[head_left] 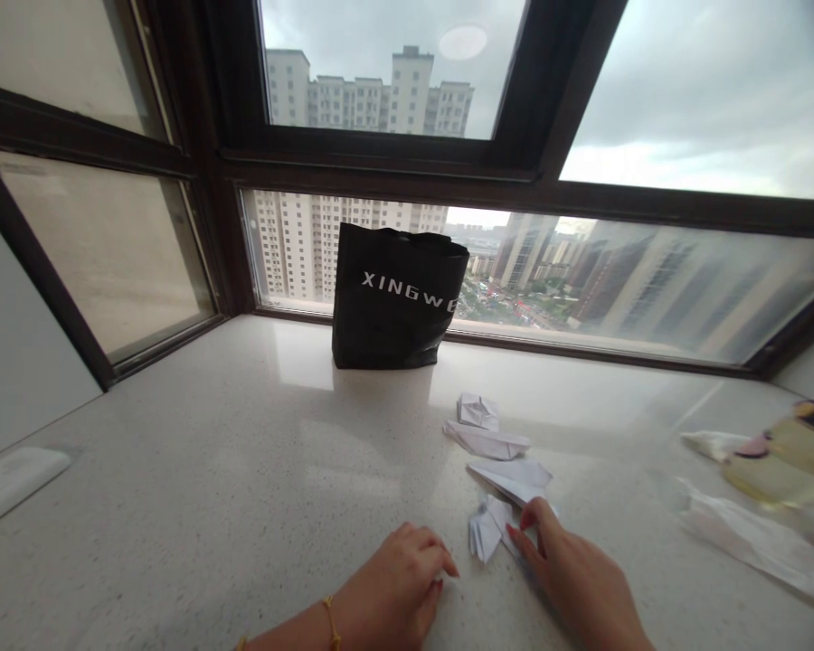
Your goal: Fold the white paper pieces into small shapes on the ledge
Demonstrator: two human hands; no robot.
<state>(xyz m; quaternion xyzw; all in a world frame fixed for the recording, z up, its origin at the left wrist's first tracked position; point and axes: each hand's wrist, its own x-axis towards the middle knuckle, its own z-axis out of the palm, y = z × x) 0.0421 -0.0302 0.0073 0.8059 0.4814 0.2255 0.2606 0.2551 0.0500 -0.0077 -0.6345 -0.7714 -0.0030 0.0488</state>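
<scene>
Several folded white papers lie in a column on the pale speckled sill. Nearest is a folded paper figure (487, 528) with pleated layers at its left. My right hand (573, 570) has thumb and forefinger closed on its right edge. Just beyond lies a paper airplane (508, 474), partly behind my fingers. Farther off are a long, narrow folded paper (487, 440) and a squarish folded paper (477, 410). My left hand (407, 583) rests on the sill to the left of the figure, its fingers loosely bent, thumb and forefinger slightly apart, with nothing visible in them.
A black bag (397, 316) with white lettering stands upright against the window (624, 271). On the right lie crumpled clear plastic wrappers (752, 538) and a yellow and pink item (787, 452). A white, rounded object (20, 484) is at the left edge of the sill (210, 515).
</scene>
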